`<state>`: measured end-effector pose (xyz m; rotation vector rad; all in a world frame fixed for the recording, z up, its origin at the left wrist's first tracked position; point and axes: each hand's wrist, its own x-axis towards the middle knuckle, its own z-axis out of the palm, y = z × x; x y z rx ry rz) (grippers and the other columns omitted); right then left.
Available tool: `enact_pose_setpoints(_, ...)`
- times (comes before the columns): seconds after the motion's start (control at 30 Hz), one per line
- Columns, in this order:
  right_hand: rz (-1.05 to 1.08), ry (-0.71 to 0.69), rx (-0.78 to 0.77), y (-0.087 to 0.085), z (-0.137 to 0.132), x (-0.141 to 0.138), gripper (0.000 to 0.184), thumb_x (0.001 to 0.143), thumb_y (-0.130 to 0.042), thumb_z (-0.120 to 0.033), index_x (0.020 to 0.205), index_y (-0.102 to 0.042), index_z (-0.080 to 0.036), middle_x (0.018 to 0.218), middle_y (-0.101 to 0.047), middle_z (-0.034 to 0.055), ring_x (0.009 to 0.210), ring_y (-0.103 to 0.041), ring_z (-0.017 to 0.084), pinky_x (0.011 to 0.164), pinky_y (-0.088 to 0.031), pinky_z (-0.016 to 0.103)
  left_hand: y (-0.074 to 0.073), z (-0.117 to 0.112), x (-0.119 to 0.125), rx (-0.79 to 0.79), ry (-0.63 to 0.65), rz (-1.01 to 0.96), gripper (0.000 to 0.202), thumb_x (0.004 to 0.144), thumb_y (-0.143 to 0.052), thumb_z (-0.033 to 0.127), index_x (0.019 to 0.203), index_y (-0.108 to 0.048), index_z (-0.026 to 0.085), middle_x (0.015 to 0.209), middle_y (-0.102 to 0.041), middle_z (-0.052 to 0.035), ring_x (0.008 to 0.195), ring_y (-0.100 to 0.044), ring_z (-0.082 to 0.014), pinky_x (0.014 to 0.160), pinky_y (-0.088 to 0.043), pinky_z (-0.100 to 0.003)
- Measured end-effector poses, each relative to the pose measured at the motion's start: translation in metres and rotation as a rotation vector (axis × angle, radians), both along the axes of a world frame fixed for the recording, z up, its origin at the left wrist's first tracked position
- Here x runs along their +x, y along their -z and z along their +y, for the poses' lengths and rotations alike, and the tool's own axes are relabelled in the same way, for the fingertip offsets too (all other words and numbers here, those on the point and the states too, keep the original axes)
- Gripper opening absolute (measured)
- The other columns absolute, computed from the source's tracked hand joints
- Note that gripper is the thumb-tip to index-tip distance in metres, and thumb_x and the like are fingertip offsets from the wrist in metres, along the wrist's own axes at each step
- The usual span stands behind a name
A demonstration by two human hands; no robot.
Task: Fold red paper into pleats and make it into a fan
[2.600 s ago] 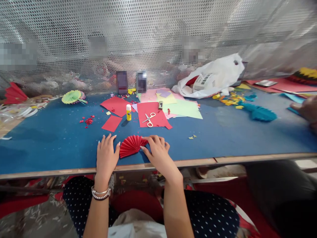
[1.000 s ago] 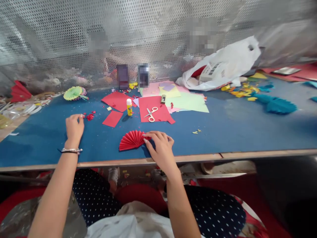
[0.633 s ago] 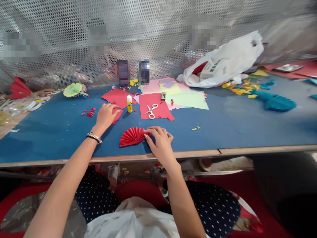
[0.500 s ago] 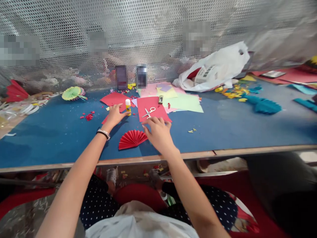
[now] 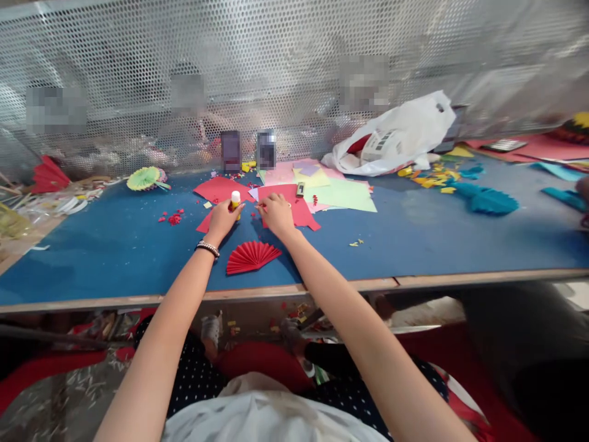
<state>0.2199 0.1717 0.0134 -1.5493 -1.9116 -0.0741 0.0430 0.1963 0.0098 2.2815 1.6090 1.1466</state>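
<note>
My left hand (image 5: 221, 221) is closed around an upright glue stick (image 5: 235, 200), whose white cap shows above the fingers. Just to the right, my right hand (image 5: 277, 216) hovers over or rests on a red paper sheet (image 5: 301, 212), fingers slightly apart and pointing toward the glue stick. It covers the spot where a pair of scissors lay. A pleated red paper fan (image 5: 252, 256) lies near the table edge, below both hands. Another red sheet (image 5: 221, 189) lies behind my left hand.
A small sharpener-like item (image 5: 300, 189) sits on the red sheet. Pastel papers (image 5: 347, 195), two phones (image 5: 230, 150) and a white plastic bag (image 5: 391, 138) stand farther back. A green paper rosette (image 5: 143, 178) and red scraps (image 5: 174, 219) lie left; teal pleated paper (image 5: 490, 199) lies right.
My left hand has closed round the glue stick. My right hand has moved forward and left, over the scissors and nearer the glue stick. The view has shifted slightly.
</note>
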Motion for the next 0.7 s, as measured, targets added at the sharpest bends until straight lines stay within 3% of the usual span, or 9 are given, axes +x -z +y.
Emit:
enact_pose_setpoints(0.27,-0.154,-0.059,-0.083,0.006,0.004,-0.005,0.022,0.088,-0.050,-0.019,0.097,-0.070,-0.017,0.101,-0.062,0.0127,0.101,-0.046,0.025,0.084,-0.038,0.035,-0.004,-0.016,-0.004,-0.021,-0.060,-0.028,0.033,0.084,-0.054,0.046,0.086,-0.063,0.014,0.082,-0.068,-0.0122,0.070,-0.058,-0.0191,0.065,-0.041,-0.028)
enact_pose_setpoints(0.4,-0.116,-0.080,-0.065,0.005,0.003,-0.007,0.021,0.087,-0.050,-0.018,0.093,-0.070,-0.016,0.098,-0.062,0.0122,0.098,-0.047,0.025,0.083,-0.038,0.034,-0.004,-0.020,-0.005,0.021,-0.050,0.029,0.031,0.085,-0.053,0.045,0.083,-0.062,0.015,0.080,-0.066,-0.0114,0.069,-0.057,-0.0189,0.065,-0.041,-0.029)
enact_pose_setpoints(0.6,0.174,-0.140,0.177,-0.011,-0.010,-0.008,0.025,0.093,-0.042,-0.026,0.098,-0.065,-0.018,0.101,-0.061,0.0089,0.100,-0.049,0.021,0.087,-0.039,0.032,-0.005,-0.022,-0.002,0.063,-0.005,0.094,0.026,0.085,-0.054,0.039,0.087,-0.062,0.015,0.084,-0.065,-0.0118,0.080,-0.059,-0.0216,0.071,-0.041,-0.029)
enact_pose_setpoints(0.7,0.219,-0.182,0.228,-0.017,-0.017,-0.011,0.026,0.094,-0.040,-0.028,0.099,-0.063,-0.019,0.102,-0.060,0.0085,0.103,-0.049,0.021,0.089,-0.039,0.033,-0.005,-0.024,0.001,0.071,0.022,0.127,0.020,0.084,-0.056,0.033,0.092,-0.062,0.015,0.090,-0.065,-0.0124,0.088,-0.058,-0.0234,0.076,-0.042,-0.031)
